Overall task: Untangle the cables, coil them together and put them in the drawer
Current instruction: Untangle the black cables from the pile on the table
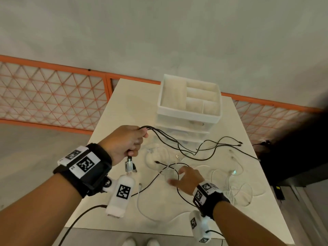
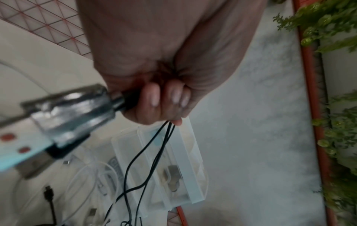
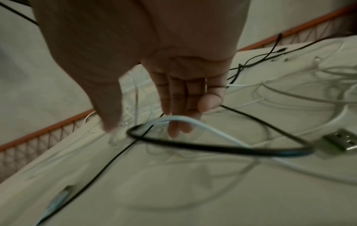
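Note:
My left hand [image 1: 140, 141] [image 2: 166, 99] is raised above the table and grips a bundle of thin black cables [image 1: 177, 144] [image 2: 146, 152]. Their strands trail right across the table, and a metal USB plug [image 1: 130, 166] [image 2: 67, 114] hangs below the fist. My right hand [image 1: 177, 176] [image 3: 179, 122] hovers low with straight fingers over a black cable loop [image 3: 212, 147] and a white cable [image 3: 203, 125] that crosses its fingertips. More white cables [image 1: 230, 183] lie tangled at the right. The white drawer unit [image 1: 181, 132] [image 2: 173, 168] stands behind, its drawers shut.
The white table [image 1: 124, 107] has edges close on all sides. An open organiser tray [image 1: 162, 96] tops the drawer unit. An orange mesh fence [image 1: 53, 93] runs behind. A dark object [image 1: 301, 148] sits past the right edge. A loose USB plug [image 3: 341, 141] lies near my right hand.

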{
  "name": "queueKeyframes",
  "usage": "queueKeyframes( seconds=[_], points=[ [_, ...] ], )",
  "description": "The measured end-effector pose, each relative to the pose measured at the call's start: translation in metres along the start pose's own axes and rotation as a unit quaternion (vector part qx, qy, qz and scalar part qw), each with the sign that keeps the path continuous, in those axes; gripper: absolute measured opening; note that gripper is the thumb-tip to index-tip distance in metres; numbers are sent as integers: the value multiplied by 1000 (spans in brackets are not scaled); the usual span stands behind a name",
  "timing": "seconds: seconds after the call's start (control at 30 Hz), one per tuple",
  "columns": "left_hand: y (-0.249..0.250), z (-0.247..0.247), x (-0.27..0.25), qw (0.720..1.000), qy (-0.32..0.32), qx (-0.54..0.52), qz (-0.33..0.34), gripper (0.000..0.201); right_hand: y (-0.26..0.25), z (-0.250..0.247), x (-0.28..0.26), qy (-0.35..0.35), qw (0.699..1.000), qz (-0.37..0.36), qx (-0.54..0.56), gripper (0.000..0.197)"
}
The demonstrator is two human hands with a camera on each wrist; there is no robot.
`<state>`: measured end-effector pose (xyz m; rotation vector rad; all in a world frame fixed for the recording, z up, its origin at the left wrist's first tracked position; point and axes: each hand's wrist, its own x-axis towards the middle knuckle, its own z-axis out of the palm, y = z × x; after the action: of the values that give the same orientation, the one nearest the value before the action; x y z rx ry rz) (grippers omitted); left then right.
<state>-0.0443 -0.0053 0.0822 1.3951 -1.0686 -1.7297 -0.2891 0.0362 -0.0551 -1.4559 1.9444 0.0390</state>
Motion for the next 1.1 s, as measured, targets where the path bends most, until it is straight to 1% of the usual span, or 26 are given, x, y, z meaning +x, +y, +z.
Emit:
queueKeyframes(
  seconds=[0.03,0.07,0.13,0.17,0.2,0.27,0.3,0.33,0.37,0.4,0.43,0.47,0.53,0.57,0.6,0.67,0.7,0.73,0.77,0.83,0.9,0.93,0.97,1.0,1.07,1.1],
  points=[
    [-2,-1,0,1000,-1,-6,-1,22,-2,3,2,-13,1000,4,-18,54],
    [-4,-4,0,1000,-1,-11,-2,22,-7,1,2,-8,1000,5,-27,44],
    [-6,-11,1,1000,5,-9,-1,22,-15,-18,1,25,1000,-6,4,21],
    [-7,-14,1,1000,10,-3,2,22,-20,-33,-3,36,998,-29,40,19],
    [-6,-16,1,1000,13,8,9,23,-27,-52,-11,46,994,-55,83,25],
    [-2,-15,2,999,5,30,29,23,-46,-93,-35,56,973,-111,196,29],
    [3,-11,2,999,-5,30,42,22,-57,-111,-48,57,953,-143,262,27],
    [7,-4,3,998,-17,22,55,21,-67,-127,-60,51,923,-176,339,28],
    [12,4,4,997,-30,4,69,19,-77,-139,-69,39,883,-205,421,30],
    [18,14,7,996,-42,-15,82,18,-86,-150,-76,23,835,-233,498,34],
    [23,26,9,994,-54,-33,95,17,-93,-157,-79,10,793,-255,553,37],
    [27,38,12,991,-68,-45,106,16,-98,-163,-80,3,764,-272,585,39],
    [29,55,14,988,-96,-51,114,16,-106,-167,-80,14,745,-289,601,41],
    [35,75,19,985,-119,-39,115,16,-99,-178,-77,33,734,-292,612,44],
    [31,78,20,985,-130,-29,108,18,-101,-178,-74,36,723,-289,627,48],
    [24,89,26,983,-154,14,97,20,-91,-191,-67,56,693,-280,662,56],
    [20,92,30,982,-164,41,90,21,-83,-200,-62,81,684,-272,673,58],
    [15,93,34,980,-169,69,83,20,-74,-209,-58,115,683,-257,674,58],
    [11,92,37,978,-169,94,77,20,-63,-218,-52,155,691,-235,666,52],
    [4,87,44,978,-146,134,64,20,-39,-232,-35,236,719,-180,628,36],
    [-1,79,49,979,-116,161,51,21,-13,-244,-12,278,756,-132,577,36],
    [-2,76,51,980,-102,165,46,21,-1,-250,-1,276,777,-119,553,39],
    [-2,74,52,982,-87,162,42,21,12,-253,11,265,805,-107,520,43],
    [-1,73,52,985,-71,150,41,22,23,-256,20,250,840,-92,472,47],
    [6,75,52,993,-47,99,51,21,37,-254,25,212,911,-68,346,59],
    [12,77,52,995,-40,73,61,20,39,-248,23,209,932,-84,284,62]
  ],
)
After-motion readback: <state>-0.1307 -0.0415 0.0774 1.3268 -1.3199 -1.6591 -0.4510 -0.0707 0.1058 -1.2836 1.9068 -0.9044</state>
